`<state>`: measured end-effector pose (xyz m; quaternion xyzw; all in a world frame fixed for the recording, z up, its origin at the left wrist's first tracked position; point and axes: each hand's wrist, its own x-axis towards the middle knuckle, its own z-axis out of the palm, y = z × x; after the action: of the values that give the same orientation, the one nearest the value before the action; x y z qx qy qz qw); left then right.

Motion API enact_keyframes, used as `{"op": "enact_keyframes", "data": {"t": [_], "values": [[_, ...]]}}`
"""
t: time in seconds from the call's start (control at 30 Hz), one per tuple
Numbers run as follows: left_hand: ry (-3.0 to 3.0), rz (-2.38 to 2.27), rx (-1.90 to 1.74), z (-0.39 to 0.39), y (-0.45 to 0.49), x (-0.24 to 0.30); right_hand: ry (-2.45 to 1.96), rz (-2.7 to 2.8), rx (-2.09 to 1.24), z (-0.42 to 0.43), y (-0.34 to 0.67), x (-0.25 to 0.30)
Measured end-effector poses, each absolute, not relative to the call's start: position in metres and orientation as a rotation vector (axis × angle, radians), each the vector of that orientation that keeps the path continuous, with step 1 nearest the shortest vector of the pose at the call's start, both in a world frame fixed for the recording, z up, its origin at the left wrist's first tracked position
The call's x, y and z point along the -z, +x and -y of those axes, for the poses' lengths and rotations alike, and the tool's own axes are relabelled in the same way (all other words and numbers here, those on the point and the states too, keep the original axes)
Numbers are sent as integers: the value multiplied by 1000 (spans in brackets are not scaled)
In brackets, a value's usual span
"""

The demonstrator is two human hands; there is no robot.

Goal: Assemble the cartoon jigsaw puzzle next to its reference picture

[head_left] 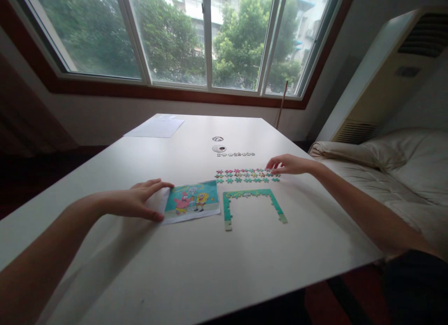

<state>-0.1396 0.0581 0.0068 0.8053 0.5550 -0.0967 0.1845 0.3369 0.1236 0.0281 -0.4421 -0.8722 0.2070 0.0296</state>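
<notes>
My left hand (140, 200) lies on the white table (196, 269) with its fingers spread along the left edge of a cartoon picture sheet (192, 201), thumb and forefinger touching its corners. Right of the sheet lies a partly joined green puzzle frame (250, 194), open toward me. Behind it, several loose puzzle pieces (245, 176) are laid out in neat rows. My right hand (287, 165) reaches to the right end of those rows, fingertips pressed together on a piece there.
Farther back lie a short row of small white pieces (235, 154), two small round objects (219, 148), and a white paper (156, 127) at the far left. A bed with pale bedding (395, 166) stands right of the table, and windows behind.
</notes>
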Motion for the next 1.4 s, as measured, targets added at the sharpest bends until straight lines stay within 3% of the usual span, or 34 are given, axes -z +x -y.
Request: {"op": "enact_keyframes", "data": {"t": [0.43, 0.9, 1.1, 1.23, 1.4], "values": [[2215, -1614, 382, -58, -135, -11, -1739, 2366, -377, -228, 304, 10], [2261, -1602, 299, -54, -136, -11, -1722, 2199, -597, -224, 295, 3], [2233, -1615, 372, -55, -134, -12, -1440, 2179, -627, -176, 283, -3], [2211, -1624, 384, -58, -134, -11, -1016, 2333, -879, -89, 260, -5], [2206, -1631, 368, -56, -132, -12, -873, 2434, -983, 14, 233, 2]]}}
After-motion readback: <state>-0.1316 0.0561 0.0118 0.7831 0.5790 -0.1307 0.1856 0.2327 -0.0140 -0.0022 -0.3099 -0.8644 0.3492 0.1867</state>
